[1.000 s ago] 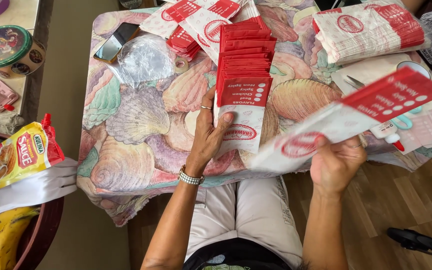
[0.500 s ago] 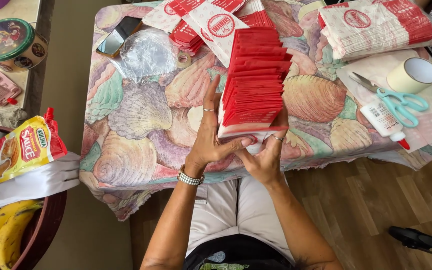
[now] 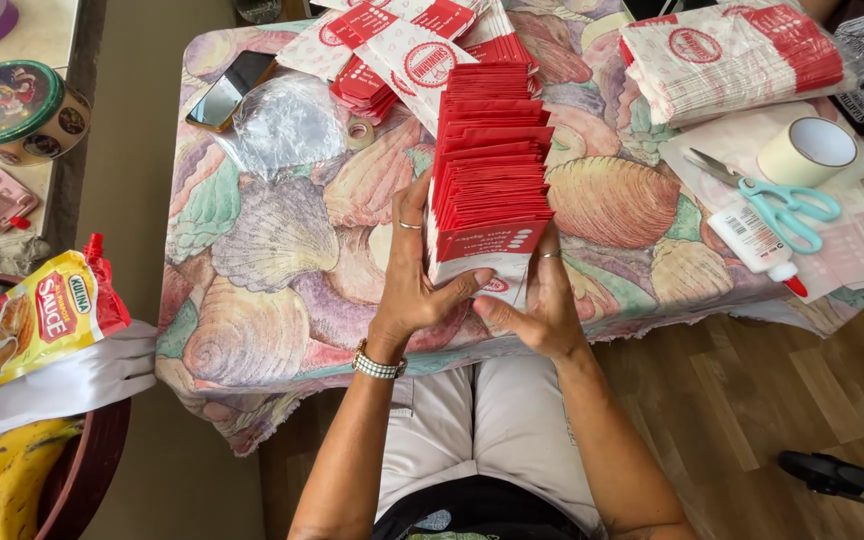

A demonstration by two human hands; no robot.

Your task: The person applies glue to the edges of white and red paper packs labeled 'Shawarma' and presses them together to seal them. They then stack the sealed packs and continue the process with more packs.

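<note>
Hands bracket the near end of the fanned row of red-and-white paper bags [image 3: 490,165] on our shell-print tablecloth [image 3: 272,250]: our left hand [image 3: 414,285] presses one side, our right hand [image 3: 542,305] the other, both clamped on it. Its long axis runs straight away from us, equally near both hands.

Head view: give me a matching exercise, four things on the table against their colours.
Things:
1. scissors
2. tape roll
3. phone
4. row of bags between the left hand and right hand

Colours:
A. red and white
B. cream
C. teal handles
D. dark, glossy screen

Pairs: 1-C, 2-B, 3-D, 4-A
</note>
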